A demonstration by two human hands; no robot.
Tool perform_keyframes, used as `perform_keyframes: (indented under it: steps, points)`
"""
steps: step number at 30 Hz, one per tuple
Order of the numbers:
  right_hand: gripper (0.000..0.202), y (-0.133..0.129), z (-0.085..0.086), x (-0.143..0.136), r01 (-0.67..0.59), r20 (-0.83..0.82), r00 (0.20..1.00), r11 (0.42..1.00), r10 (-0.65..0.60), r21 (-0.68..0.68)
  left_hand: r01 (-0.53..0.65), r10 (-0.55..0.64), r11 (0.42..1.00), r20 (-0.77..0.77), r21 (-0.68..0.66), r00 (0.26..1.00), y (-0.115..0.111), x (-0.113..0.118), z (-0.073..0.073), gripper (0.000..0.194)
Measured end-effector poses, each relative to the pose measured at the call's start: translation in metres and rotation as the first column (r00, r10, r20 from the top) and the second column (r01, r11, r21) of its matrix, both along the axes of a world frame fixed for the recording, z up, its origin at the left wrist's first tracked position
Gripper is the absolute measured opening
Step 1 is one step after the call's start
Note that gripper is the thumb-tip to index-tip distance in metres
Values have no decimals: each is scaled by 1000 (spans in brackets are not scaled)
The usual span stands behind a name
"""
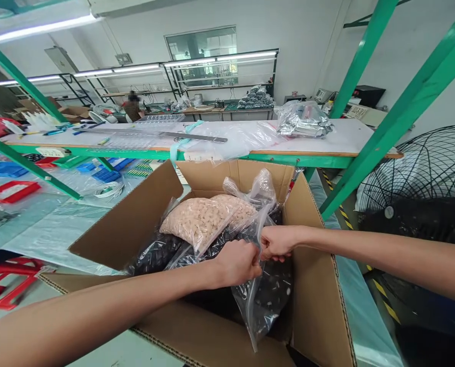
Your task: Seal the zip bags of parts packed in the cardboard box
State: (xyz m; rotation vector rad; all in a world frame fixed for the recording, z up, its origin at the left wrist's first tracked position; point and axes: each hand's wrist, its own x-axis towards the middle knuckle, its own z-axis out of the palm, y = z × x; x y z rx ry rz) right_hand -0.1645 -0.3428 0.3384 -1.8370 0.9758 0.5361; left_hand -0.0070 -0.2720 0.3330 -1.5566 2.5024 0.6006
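Note:
Inside an open cardboard box [319, 285] lie several clear plastic bags. My left hand [238, 262] and my right hand [276, 242] are both closed, side by side, on the top edge of a clear zip bag [265, 290] holding small black parts. The bag's edge runs down toward the box's near side. Left of my hands rests a bag of small beige pieces [198, 219], with a second beige bag [238, 206] behind it. More black parts in clear bags [154, 255] lie underneath. My fingertips are mostly hidden.
A white-topped bench with green frame [154, 153] stands behind the box, bearing a long metal strip [192, 136] and silvery bags [303, 120]. A black fan [422, 173] is at right, a red stool [11, 280] at left. A person [132, 108] sits far back.

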Motion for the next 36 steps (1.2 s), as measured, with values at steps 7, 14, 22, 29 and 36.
perform_keyframes:
  steps: [7,14,22,29,36]
  points:
    - [20,2,-7,-4,72,73,995,997,-73,15,-93,105,991,-125,99,987,-6,4,-7,12]
    - [8,-3,-17,-4,246,185,939,944,-288,220,-85,155,966,-283,243,947,-19,8,-4,23]
    - [13,-3,-4,-4,-84,69,992,973,101,-215,90,-49,981,-228,169,972,-23,4,-4,17]
    - [17,7,6,4,-208,-81,978,905,192,-371,190,-190,982,88,5,978,-16,-8,-2,19]
    - [14,4,-2,-7,-182,-58,983,853,177,-489,73,-66,993,86,-88,994,-22,10,6,16]
